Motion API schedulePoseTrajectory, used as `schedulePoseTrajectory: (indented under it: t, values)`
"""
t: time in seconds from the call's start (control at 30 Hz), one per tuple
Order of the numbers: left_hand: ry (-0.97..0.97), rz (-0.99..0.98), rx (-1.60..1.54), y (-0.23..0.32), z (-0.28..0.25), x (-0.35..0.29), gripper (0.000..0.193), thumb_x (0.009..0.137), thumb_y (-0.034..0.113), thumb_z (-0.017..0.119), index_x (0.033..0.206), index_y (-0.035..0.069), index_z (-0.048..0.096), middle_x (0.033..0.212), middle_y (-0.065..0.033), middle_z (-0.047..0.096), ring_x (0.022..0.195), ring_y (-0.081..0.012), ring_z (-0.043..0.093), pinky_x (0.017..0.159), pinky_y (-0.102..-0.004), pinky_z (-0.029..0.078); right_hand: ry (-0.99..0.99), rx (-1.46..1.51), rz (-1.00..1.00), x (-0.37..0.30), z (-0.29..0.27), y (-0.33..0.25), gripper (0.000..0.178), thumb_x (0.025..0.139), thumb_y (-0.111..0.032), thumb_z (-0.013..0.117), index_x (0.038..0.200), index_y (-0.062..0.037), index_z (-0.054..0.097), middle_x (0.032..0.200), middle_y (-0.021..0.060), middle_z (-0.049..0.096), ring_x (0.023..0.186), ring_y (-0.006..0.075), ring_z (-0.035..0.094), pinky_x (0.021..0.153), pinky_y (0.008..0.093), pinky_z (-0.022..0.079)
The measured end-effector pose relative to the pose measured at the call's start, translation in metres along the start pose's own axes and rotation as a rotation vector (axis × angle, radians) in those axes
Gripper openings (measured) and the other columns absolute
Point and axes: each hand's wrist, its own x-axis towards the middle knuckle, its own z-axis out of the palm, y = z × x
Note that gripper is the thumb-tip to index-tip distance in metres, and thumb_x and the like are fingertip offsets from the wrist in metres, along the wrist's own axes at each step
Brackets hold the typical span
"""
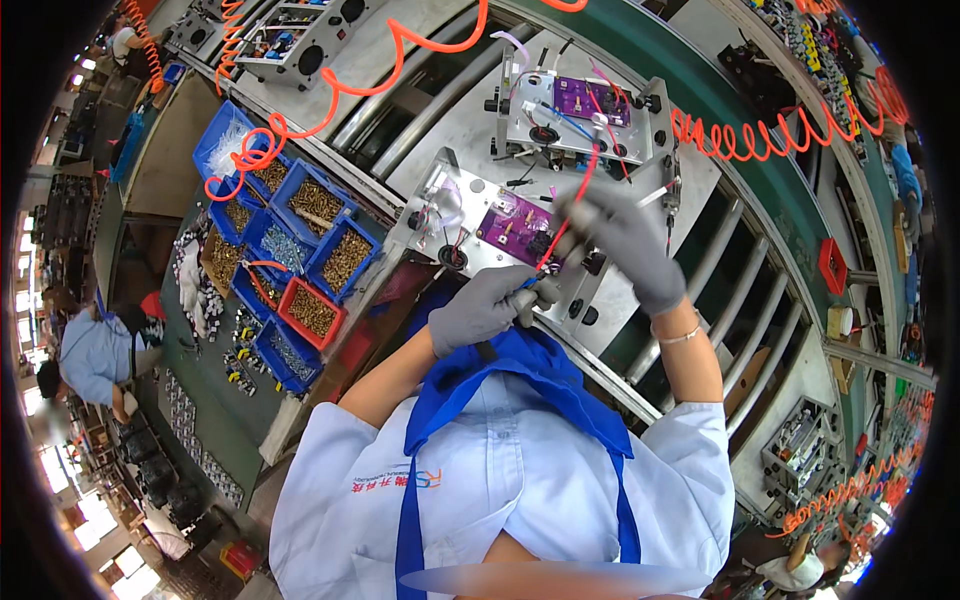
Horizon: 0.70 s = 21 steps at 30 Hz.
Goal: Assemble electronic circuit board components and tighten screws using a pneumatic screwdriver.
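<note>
My left hand (488, 312), in a grey glove, is closed by the near edge of a metal chassis with its fingers pinched on the lower end of a red wire (556, 240). A bit of blue shows at the fingertips. My right hand (632, 245), also gloved, hovers over the chassis's right side beside the wire; motion blurs its fingers, so its grip is unclear. A purple circuit board (512, 226) is set in the chassis, with a round black part (453, 257) to its left. Behind stands a second chassis with another purple board (590, 102).
Blue bins (340, 262) of screws and small parts, plus one red bin (310, 313), stand at the left. Orange coiled hoses (385, 85) hang across the far side. Metal rollers (735, 300) run on the right. Another person (95, 350) bends at far left.
</note>
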Motion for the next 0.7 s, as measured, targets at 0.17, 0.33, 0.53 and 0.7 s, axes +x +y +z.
schedulePoseTrajectory:
  t: [0.17,0.33,0.53,0.7]
  values:
    - [0.164,0.024,-0.081,-0.049,-0.004,-0.018,0.029,0.099,0.024,0.048,0.114,0.003,0.06,0.084,-0.0052,0.066,0.06,-0.0056,0.054,0.053,-0.0191,0.043,0.2,-0.236,-0.019,-0.033,0.015,0.017,0.02,0.097,-0.014,0.051,0.1,0.002,0.062,0.075,0.007,0.064,0.066,0.0111,0.065,0.058,0.0286,0.054]
    - [0.437,-0.083,-0.267,-0.06,-0.026,-0.038,0.026,0.099,0.013,0.044,0.116,0.0,0.059,0.09,-0.0084,0.067,0.055,-0.0037,0.05,0.047,-0.0179,0.038,0.204,-0.644,-0.089,-0.041,0.046,0.049,0.014,0.092,-0.015,0.055,0.092,-0.0014,0.06,0.072,0.0168,0.059,0.07,0.0322,0.063,0.063,0.0419,0.049]
    - [0.522,0.06,-0.5,-0.066,-0.036,-0.037,0.048,0.101,0.043,0.044,0.121,0.0,0.056,0.09,-0.0048,0.063,0.061,-0.0023,0.052,0.048,-0.0155,0.037,0.196,-0.83,-0.175,-0.036,0.075,0.047,0.013,0.092,-0.015,0.053,0.091,-0.0023,0.056,0.081,0.019,0.058,0.075,0.0393,0.058,0.066,0.0477,0.045]
    - [0.541,0.1,-0.49,-0.074,-0.036,-0.023,0.044,0.102,0.038,0.042,0.115,0.0,0.06,0.097,-0.0077,0.065,0.079,-0.0084,0.059,0.067,-0.0221,0.047,0.222,-0.897,-0.144,-0.035,0.087,0.045,0.013,0.091,-0.014,0.053,0.09,-0.0022,0.056,0.08,0.0196,0.058,0.076,0.0396,0.058,0.066,0.0476,0.045]
